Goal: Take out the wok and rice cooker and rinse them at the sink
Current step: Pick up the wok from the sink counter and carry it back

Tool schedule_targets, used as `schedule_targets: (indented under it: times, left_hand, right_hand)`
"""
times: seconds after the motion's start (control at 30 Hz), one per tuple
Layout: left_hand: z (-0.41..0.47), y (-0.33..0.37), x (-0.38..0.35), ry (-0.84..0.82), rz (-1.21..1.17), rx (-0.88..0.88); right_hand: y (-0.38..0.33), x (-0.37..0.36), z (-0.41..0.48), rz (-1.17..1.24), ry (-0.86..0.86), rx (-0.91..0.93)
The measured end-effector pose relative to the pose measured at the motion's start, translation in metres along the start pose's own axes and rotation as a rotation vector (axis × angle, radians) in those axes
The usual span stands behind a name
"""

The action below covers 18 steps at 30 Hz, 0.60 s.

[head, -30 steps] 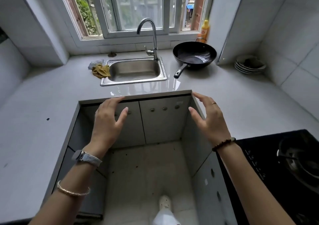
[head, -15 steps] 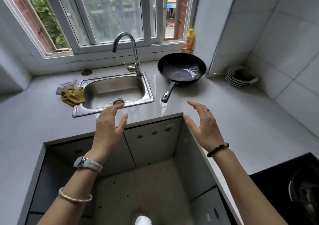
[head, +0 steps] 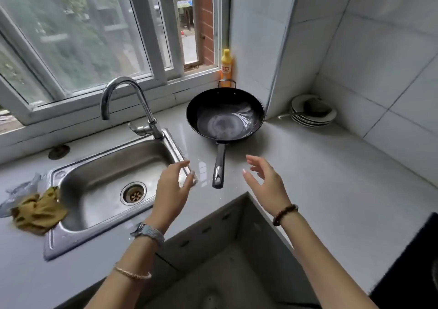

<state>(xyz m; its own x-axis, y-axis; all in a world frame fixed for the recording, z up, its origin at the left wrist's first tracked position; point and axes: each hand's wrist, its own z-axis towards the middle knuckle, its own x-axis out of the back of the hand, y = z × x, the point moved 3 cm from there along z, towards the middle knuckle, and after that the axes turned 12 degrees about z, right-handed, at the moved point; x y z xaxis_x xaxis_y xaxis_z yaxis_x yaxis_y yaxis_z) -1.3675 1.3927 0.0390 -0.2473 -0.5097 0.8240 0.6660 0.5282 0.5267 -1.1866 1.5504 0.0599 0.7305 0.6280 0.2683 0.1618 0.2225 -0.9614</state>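
Both hands, left and right, hover with fingers loosely spread and grasping nothing, either side of the wok's handle. The wok sits on the surface, right of the sink and below the window.

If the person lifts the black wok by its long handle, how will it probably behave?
The wok is probably bowl-heavy: the wide bowl sits far from the end of the handle, so it may dip forward. It looks like rigid metal, unlikely to flex. The glossy handle end might be slippery.
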Motion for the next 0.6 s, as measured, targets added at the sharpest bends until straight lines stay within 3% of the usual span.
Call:
schedule_targets:
  times: [0.13,0.27,0.37,0.47,0.6]
  left_hand:
    - [0.051,-0.013,-0.037,-0.162,-0.124,0.026]
    - [0.092,-0.020,-0.084,-0.384,-0.326,0.207]
    - [0.113,-0.020,-0.119,-0.580,-0.484,0.370]
    - [0.128,-0.017,-0.148,-0.756,-0.576,0.426]
    - [0.143,-0.015,-0.178,-0.844,-0.755,0.530]
  right_hand:
    - [0.025,-0.032,0.042,0.095,0.073,-0.194]
    - [0.054,-0.053,0.076,0.170,0.130,-0.431]
    - [0.078,-0.068,0.095,0.174,0.104,-0.618]
    - [0.094,-0.084,0.110,0.263,0.063,-0.789]
    - [0.106,-0.098,0.127,0.270,0.060,-0.861]
